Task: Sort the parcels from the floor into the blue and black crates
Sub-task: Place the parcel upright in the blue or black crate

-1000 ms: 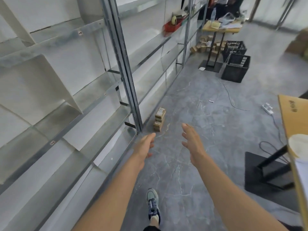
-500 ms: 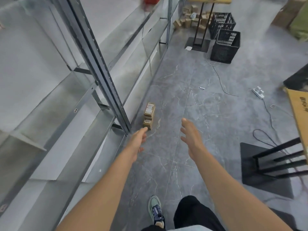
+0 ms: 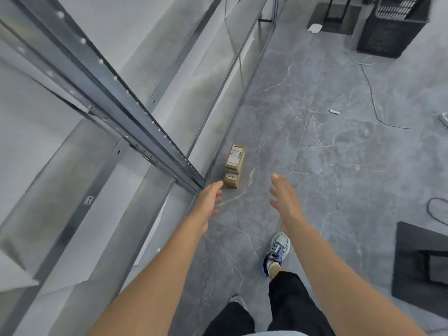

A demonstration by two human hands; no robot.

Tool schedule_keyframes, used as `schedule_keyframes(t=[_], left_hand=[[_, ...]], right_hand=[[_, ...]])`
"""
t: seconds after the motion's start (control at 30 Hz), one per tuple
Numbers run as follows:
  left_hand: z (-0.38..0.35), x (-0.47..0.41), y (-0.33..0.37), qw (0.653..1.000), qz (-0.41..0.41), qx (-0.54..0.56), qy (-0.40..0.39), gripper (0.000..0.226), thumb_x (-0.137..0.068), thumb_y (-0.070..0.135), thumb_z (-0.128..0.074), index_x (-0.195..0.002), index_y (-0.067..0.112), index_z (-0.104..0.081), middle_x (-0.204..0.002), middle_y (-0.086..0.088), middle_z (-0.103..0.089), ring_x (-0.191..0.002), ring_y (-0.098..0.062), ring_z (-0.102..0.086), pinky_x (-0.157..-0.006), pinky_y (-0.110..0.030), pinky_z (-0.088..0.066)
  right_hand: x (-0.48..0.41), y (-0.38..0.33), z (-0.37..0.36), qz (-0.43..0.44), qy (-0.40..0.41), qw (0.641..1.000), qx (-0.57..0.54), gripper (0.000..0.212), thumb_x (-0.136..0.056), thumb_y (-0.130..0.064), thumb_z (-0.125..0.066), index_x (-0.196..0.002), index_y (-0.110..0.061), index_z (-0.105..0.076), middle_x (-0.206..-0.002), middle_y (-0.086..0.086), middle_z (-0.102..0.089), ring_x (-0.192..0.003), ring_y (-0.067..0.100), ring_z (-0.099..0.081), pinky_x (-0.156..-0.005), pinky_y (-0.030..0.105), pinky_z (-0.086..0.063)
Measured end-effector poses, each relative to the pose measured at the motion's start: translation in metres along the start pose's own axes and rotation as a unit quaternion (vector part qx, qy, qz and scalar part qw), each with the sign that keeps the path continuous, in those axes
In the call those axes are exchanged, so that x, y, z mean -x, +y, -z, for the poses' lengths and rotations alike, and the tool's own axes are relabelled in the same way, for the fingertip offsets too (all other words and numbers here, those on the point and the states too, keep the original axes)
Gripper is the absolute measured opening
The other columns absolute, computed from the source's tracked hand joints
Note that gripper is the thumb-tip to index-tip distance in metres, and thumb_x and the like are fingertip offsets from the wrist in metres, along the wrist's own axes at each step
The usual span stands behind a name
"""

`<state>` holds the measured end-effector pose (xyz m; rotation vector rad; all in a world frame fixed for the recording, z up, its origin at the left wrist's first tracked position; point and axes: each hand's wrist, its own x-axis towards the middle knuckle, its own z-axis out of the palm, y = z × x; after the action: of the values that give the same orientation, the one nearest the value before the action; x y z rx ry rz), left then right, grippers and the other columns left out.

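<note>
Small brown cardboard parcels with white labels lie in a short row on the grey floor beside the shelving foot; the far parcel (image 3: 234, 157) is larger, the near parcel (image 3: 231, 179) smaller. My left hand (image 3: 210, 199) reaches out with relaxed fingers, its tips just left of the near parcel and apart from it. My right hand (image 3: 283, 197) is stretched out with spread fingers to the right of the parcels, holding nothing. A black crate (image 3: 390, 27) stands far off at the top right. No blue crate is in view.
A metal shelving rack (image 3: 135, 117) runs along the left, its upright post ending close to the parcels. Cables (image 3: 371, 93) trail over the floor at the right. A black table base (image 3: 421, 270) sits at the right edge. My feet and dark trousers are below.
The view has tilted down and come closer to the parcels. Both hands have stayed stretched out and empty, the left one now almost at the near parcel.
</note>
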<state>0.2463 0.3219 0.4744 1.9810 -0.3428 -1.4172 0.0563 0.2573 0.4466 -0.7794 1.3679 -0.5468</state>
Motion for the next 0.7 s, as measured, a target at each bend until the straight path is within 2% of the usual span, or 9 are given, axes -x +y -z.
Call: schedule_keyframes(t=[0.13, 0.33, 0.53, 0.7], left_hand=[[-0.022, -0.046, 0.021, 0.999, 0.027, -0.012, 0.012, 0.028, -0.101, 0.046, -0.054, -0.120, 0.027, -0.060, -0.131, 0.000, -0.062, -0.122, -0.016, -0.057, -0.109, -0.047, -0.045], [-0.044, -0.128, 0.035, 0.998, 0.059, -0.026, -0.004, 0.038, -0.104, 0.044, -0.050, -0.137, 0.024, -0.055, -0.141, 0.001, -0.057, -0.133, -0.016, -0.051, -0.113, -0.047, -0.040], [-0.051, -0.254, 0.022, 0.996, 0.085, -0.038, 0.002, 0.022, -0.101, 0.048, -0.052, -0.117, 0.033, -0.057, -0.127, 0.006, -0.060, -0.122, -0.014, -0.055, -0.108, -0.046, -0.044], [-0.054, -0.376, 0.004, 0.993, 0.108, -0.042, -0.007, 0.016, -0.100, 0.047, -0.053, -0.098, 0.032, -0.060, -0.115, 0.007, -0.062, -0.118, -0.015, -0.056, -0.092, -0.041, -0.044]], right_hand=[[-0.063, -0.010, -0.001, -0.040, -0.003, 0.999, 0.001, 0.064, -0.108, -0.058, -0.041, -0.162, -0.025, -0.036, -0.165, -0.004, -0.037, -0.150, 0.020, -0.040, -0.125, 0.053, -0.032], [-0.152, -0.013, -0.010, -0.063, -0.003, 0.998, 0.020, 0.061, -0.107, -0.057, -0.044, -0.160, -0.029, -0.039, -0.165, -0.004, -0.039, -0.150, 0.019, -0.040, -0.125, 0.052, -0.031], [-0.258, 0.014, -0.035, -0.079, 0.002, 0.996, 0.030, 0.060, -0.108, -0.055, -0.044, -0.159, -0.025, -0.040, -0.163, -0.002, -0.042, -0.147, 0.018, -0.043, -0.124, 0.050, -0.034], [-0.355, 0.058, -0.064, -0.098, 0.014, 0.994, 0.038, 0.060, -0.109, -0.052, -0.043, -0.160, -0.021, -0.038, -0.164, 0.000, -0.041, -0.148, 0.019, -0.042, -0.125, 0.049, -0.033]])
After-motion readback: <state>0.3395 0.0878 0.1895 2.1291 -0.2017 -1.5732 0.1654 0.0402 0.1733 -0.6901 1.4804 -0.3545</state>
